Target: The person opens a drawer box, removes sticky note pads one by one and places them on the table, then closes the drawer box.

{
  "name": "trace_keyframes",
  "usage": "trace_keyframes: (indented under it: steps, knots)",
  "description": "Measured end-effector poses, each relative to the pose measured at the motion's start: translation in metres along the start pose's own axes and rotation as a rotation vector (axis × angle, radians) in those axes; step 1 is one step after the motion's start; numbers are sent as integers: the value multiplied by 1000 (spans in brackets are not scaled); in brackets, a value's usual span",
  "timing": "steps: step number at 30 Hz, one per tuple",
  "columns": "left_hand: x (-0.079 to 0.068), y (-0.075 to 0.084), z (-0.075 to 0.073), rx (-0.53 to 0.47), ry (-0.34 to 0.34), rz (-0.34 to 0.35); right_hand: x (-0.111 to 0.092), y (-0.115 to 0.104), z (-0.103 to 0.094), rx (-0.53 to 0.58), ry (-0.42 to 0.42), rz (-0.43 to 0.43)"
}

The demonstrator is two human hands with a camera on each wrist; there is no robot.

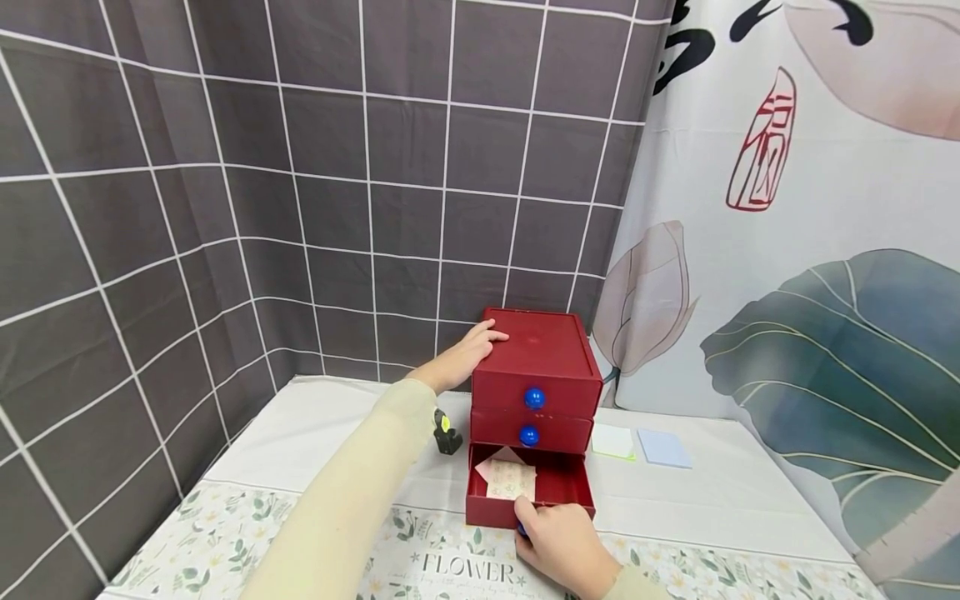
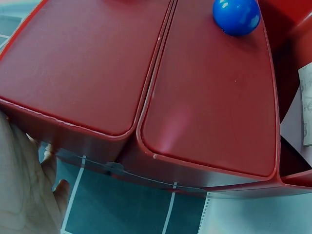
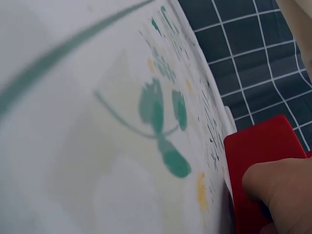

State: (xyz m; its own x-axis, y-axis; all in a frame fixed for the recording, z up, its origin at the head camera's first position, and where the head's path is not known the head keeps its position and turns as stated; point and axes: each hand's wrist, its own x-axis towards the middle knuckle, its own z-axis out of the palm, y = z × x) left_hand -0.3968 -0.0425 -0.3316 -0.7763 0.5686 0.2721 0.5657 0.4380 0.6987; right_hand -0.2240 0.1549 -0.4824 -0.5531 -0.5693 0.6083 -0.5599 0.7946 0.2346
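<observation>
A red drawer cabinet (image 1: 534,346) with three drawers stands on the table, each drawer with a blue knob. My left hand (image 1: 467,354) rests on its top left edge, fingers laid over the top; in the left wrist view the hand (image 2: 24,185) lies along the cabinet's side. The bottom drawer (image 1: 491,511) is pulled out and holds a pink paper and a cream patterned paper (image 1: 512,480). With thumb and fingers, my right hand (image 1: 561,542) pinches the bottom drawer's blue knob (image 1: 522,530), mostly hidden behind it. The two upper drawers are closed.
Right of the cabinet lie a white note pad (image 1: 613,440) with a green edge and a light blue pad (image 1: 664,448). A small black object (image 1: 447,435) shows beside my left sleeve. A flowered cloth (image 1: 465,567) covers the table front; a dark checked curtain (image 1: 337,208) hangs behind.
</observation>
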Motion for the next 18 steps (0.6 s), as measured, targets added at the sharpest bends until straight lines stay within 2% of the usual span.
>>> trace_keyframes:
  steps: [7, 14, 18]
  knots:
    - [1, 0, -1, -12, -7, 10, 1, 1, -11, 33, -100, -8]
    - [4, -3, -1, -12, 3, 13, 16, 8, -38, 102, -235, -48]
    - [4, -2, -2, -7, 2, 6, 30, 18, -49, 210, -230, -124]
